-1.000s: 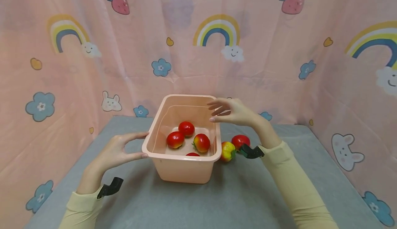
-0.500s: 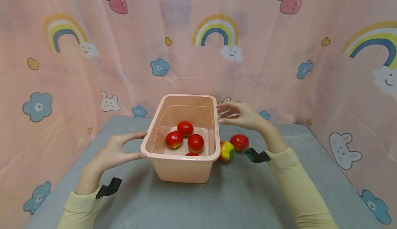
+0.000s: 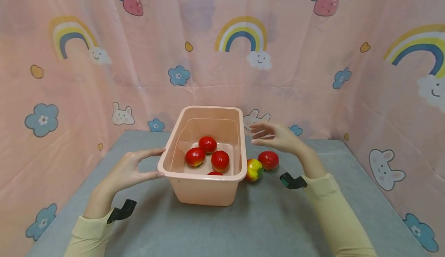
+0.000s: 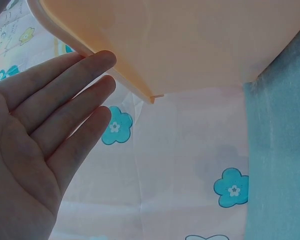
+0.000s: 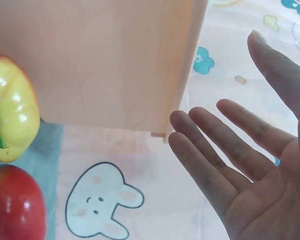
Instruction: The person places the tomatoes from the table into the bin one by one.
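Observation:
A peach plastic bin (image 3: 205, 191) stands on the table with several shiny red round fruits inside, among them a front right fruit (image 3: 220, 160). My left hand (image 3: 128, 169) is at the bin's left rim, fingers long and nearly straight, fingertips right at the edge. In the left wrist view its fingers (image 4: 72, 85) reach under the rim. My right hand (image 3: 278, 136) hovers beyond the bin's right side, fingers loosely spread and holding nothing. Below it, a yellow-and-red bell pepper (image 3: 255, 169) and a red oval fruit (image 3: 268, 160) lie beside the bin.
The grey cloth-covered table (image 3: 285, 218) ends at a pink patterned curtain (image 3: 299, 75) at the back and sides. The bin's walls rise above the pepper and the oval fruit on its right.
My right hand has drawn back from over the bin's right rim, moving right and down. The front right fruit in the bin has rolled, its green-yellow end turned out of view. The left hand stays at the rim.

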Tool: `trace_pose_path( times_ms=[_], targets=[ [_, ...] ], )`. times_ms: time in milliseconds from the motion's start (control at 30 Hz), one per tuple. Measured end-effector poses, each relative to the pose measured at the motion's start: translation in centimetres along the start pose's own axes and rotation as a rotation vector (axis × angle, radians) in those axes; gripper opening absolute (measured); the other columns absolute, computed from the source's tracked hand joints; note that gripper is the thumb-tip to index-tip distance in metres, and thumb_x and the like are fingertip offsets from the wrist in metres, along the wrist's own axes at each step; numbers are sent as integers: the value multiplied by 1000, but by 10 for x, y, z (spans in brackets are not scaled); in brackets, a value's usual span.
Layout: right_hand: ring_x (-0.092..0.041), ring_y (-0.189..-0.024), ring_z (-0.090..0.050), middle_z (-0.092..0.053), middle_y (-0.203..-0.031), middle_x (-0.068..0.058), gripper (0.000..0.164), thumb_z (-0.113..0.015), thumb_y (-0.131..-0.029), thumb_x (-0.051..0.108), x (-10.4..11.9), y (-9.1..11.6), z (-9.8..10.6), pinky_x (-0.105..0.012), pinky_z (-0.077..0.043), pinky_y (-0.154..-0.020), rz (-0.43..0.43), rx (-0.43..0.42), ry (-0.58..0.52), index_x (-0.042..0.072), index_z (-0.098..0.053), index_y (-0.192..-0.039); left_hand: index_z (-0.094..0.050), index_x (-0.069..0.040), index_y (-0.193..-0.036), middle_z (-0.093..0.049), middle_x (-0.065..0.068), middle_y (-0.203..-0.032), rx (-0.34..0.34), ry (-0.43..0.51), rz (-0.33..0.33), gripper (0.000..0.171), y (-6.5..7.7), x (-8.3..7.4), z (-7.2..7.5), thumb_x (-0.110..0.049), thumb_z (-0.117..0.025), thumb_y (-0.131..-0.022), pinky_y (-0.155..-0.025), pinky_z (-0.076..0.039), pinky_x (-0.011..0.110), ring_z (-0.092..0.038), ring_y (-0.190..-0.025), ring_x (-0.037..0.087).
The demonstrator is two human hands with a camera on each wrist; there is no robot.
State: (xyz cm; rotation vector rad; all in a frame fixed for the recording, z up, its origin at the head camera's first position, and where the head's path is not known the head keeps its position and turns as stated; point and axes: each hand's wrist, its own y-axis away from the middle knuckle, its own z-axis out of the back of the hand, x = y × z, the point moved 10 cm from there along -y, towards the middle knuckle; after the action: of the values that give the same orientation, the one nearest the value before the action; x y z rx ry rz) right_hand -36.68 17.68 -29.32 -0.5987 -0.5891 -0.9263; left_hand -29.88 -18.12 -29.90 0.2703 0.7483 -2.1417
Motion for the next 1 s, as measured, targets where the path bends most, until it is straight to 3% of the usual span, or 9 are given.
trace_pose_path(
  times_ms=[467,1000],
  targets=[
    [-27,-109,-63,-61,-127,-10,58,-74,-80,43,-35,11,-11,-42,-56,-85,-118,-16,-2,18,-56,-128,-61,-20,-128,-63,-4,-126,3,-1,6,61,0,0,0,-41,-79,-74,-94,-49,47,-60,-116,19],
    [-30,-111,-62,-63,-124,-9,57,-73,-80,45,-68,22,-31,-39,-56,-83,-162,1,-1,16,-57,-126,-61,-20,-129,-63,-4,-126,7,-5,9,61,1,1,-1,-42,-79,-74,-94,-49,47,-60,-116,19]
  ],
)
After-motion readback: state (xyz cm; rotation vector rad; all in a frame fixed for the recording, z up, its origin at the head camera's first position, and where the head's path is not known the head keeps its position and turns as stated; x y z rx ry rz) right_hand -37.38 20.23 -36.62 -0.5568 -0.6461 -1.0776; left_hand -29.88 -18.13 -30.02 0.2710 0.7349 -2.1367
